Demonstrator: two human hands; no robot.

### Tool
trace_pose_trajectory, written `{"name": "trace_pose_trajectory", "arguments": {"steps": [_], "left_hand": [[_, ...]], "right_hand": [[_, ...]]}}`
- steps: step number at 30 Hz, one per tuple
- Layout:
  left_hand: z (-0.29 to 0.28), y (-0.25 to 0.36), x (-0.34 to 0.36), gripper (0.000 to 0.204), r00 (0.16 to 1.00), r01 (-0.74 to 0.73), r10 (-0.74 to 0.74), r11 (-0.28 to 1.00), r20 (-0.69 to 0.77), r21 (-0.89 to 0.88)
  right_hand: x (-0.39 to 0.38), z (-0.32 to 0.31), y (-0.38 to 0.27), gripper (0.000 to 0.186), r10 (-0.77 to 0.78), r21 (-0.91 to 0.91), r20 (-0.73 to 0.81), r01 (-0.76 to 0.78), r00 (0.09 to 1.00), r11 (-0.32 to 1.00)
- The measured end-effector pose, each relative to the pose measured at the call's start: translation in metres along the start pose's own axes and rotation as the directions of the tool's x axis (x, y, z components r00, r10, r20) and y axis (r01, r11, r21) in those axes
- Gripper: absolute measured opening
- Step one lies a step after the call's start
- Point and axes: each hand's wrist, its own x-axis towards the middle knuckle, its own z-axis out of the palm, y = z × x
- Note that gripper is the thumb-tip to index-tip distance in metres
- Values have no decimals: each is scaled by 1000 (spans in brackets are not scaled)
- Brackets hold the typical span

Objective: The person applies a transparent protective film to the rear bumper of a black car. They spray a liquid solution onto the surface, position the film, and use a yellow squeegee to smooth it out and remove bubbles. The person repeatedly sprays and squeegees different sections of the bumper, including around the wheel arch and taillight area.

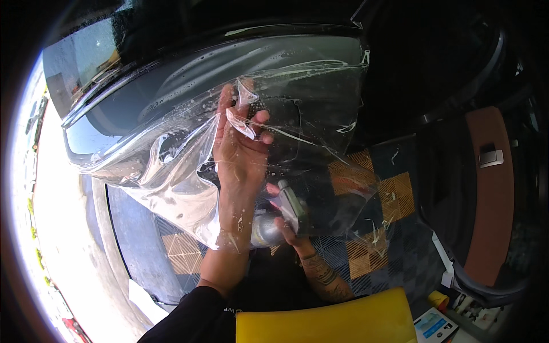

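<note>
A large sheet of clear film (320, 103) hangs in wrinkles from a glossy dark car panel (257, 48). Droplets dot its surface. My left hand (243, 134) is raised against the film, palm facing me, two fingers stretched up and the others loosely bent. Bright creases gather around these fingers, and the film drapes over my wrist. Lower and to the right, seen through the film, my right hand (291, 230) is wrapped around what looks like a spray bottle (291, 201) with a grey-green head. The film blurs its pale round body.
A broad yellow piece (326, 320) fills the lower edge close to me. Grey and tan grid tiles (369, 257) cover the floor. To the right stands an open car door (489, 194) with a brown panel. A printed box (436, 326) sits at lower right.
</note>
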Motion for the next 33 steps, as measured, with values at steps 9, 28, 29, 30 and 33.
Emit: {"name": "trace_pose_trajectory", "arguments": {"steps": [9,28,29,30,33], "left_hand": [[13,-16,10,27,944,-34,134,949,-302,315],[18,-13,8,15,855,-105,248,942,-454,317],[24,-22,12,14,872,-76,203,956,-446,285],[26,-31,11,13,885,-50,161,966,-437,254],[15,-16,12,15,888,-75,213,942,-408,328]], "right_hand": [[-171,-64,136,62,284,-396,226,-178,932,901],[34,-35,-310,56,-596,-532,567,805,570,263],[40,-22,-332,39,-467,-490,665,813,582,316],[45,-10,-354,22,-317,-466,742,794,591,392],[69,-15,-327,27,-294,-368,725,711,623,599]]}}
